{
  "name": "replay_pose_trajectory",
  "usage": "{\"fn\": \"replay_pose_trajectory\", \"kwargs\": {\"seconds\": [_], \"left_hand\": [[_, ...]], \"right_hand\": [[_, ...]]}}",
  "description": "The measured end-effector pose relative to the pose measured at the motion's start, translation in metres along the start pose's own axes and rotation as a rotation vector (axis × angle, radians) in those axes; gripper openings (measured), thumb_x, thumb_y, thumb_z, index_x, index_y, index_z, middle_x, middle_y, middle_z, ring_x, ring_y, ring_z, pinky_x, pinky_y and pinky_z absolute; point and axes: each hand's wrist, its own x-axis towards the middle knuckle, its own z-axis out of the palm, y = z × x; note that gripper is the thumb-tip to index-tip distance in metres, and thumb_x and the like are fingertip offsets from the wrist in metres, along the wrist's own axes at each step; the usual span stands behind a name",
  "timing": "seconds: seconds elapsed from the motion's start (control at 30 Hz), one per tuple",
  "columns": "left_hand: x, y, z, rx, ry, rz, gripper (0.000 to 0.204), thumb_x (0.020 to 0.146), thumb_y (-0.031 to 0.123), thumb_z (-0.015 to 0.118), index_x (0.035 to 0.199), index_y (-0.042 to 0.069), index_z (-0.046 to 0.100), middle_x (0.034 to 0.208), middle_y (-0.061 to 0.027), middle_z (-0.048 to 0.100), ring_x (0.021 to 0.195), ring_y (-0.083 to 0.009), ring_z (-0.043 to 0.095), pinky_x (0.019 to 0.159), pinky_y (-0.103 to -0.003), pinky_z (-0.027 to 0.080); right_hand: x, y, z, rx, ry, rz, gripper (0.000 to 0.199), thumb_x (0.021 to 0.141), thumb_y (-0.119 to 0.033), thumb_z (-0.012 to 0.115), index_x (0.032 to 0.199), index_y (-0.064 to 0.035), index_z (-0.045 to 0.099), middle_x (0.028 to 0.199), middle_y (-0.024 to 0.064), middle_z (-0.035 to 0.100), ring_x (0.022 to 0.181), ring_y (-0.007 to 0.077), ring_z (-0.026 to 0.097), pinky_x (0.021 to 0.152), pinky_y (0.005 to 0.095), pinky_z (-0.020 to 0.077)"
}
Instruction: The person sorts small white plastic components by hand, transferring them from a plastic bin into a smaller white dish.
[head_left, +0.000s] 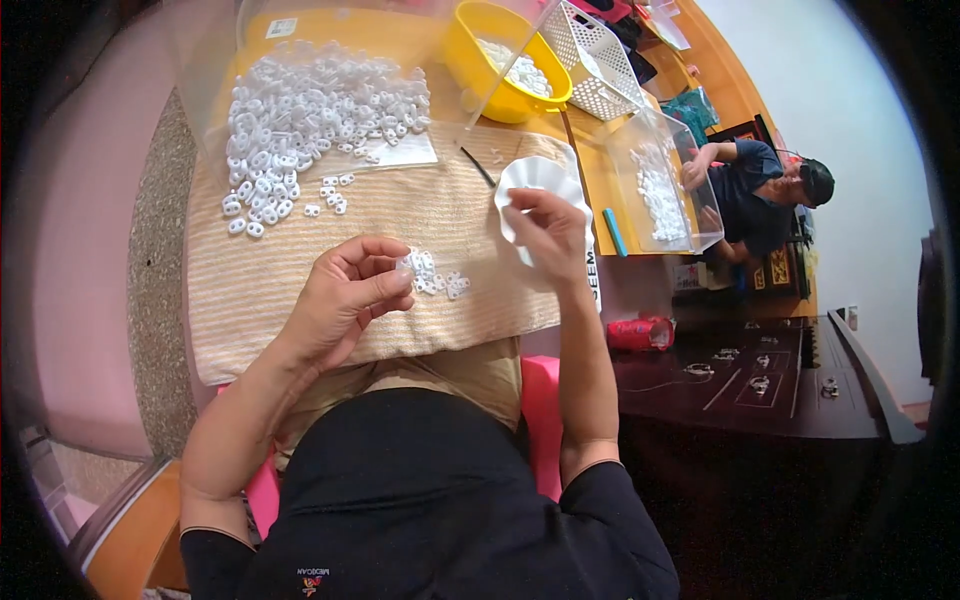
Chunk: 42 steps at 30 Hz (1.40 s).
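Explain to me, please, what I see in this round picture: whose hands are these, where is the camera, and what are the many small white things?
No machine is here. A person wears the camera on the head, and it looks down, so the picture bends at its rim. The two bare arms from below are that person's own. The left hand pinches one small white plastic piece at its fingertips. The right hand is raised over a white scalloped dish, its fingertips pinched; what it holds is too small to tell. On the beige striped cloth lie a few loose pieces and a big heap of white plastic pieces. Behind stands a yellow plastic bowl. At the right, another person works at a clear box.
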Motion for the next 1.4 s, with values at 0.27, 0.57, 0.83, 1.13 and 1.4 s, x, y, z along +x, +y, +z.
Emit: {"fn": "replay_pose_trajectory", "kwargs": {"seconds": [0.27, 0.57, 0.83, 1.13, 1.4], "left_hand": [[0.001, -0.003, -0.001, 0.026, 0.006, 0.01, 0.02, 0.083, 0.003, 0.07, 0.102, 0.004, 0.063, 0.087, -0.0047, 0.065, 0.076, -0.0119, 0.063, 0.071, -0.025, 0.056], [0.003, -0.004, -0.001, 0.032, 0.04, -0.006, 0.019, 0.083, 0.004, 0.07, 0.101, 0.004, 0.063, 0.086, -0.0044, 0.065, 0.076, -0.0114, 0.063, 0.071, -0.025, 0.056], [0.001, -0.003, -0.001, 0.035, 0.034, 0.0, 0.018, 0.083, 0.004, 0.07, 0.1, 0.004, 0.063, 0.085, -0.004, 0.065, 0.075, -0.0112, 0.063, 0.071, -0.025, 0.056], [0.001, -0.001, -0.001, 0.037, 0.032, -0.012, 0.019, 0.083, 0.005, 0.071, 0.1, 0.003, 0.063, 0.086, -0.0044, 0.065, 0.074, -0.0116, 0.064, 0.07, -0.025, 0.056], [0.003, -0.004, -0.002, 0.042, 0.036, -0.009, 0.018, 0.084, 0.005, 0.069, 0.101, 0.005, 0.062, 0.085, -0.0025, 0.064, 0.075, -0.0108, 0.063, 0.071, -0.025, 0.057]], "right_hand": [[0.026, 0.04, -0.033, -0.455, 0.058, 0.026, 0.025, 0.078, -0.008, 0.068, 0.1, 0.0045, 0.067, 0.079, 0.0052, 0.067, 0.066, 0.0102, 0.06, 0.061, 0.0257, 0.05], [0.036, 0.045, -0.026, -0.651, 0.076, 0.001, 0.022, 0.075, -0.009, 0.067, 0.093, 0.0022, 0.069, 0.076, 0.0114, 0.068, 0.067, 0.018, 0.065, 0.065, 0.0299, 0.0515], [0.037, 0.028, -0.023, -0.752, 0.044, 0.046, 0.018, 0.073, -0.009, 0.065, 0.087, 0.0016, 0.069, 0.074, 0.0155, 0.068, 0.069, 0.0252, 0.067, 0.067, 0.0333, 0.0519], [0.025, 0.018, -0.027, -0.81, -0.117, 0.103, 0.019, 0.073, -0.011, 0.064, 0.086, 0.0014, 0.069, 0.076, 0.0164, 0.068, 0.071, 0.0276, 0.067, 0.067, 0.035, 0.0517], [0.013, 0.025, -0.033, -0.67, -0.108, 0.011, 0.017, 0.077, -0.011, 0.064, 0.087, 0.0021, 0.069, 0.078, 0.0164, 0.069, 0.072, 0.0249, 0.067, 0.067, 0.0329, 0.0514]]}}
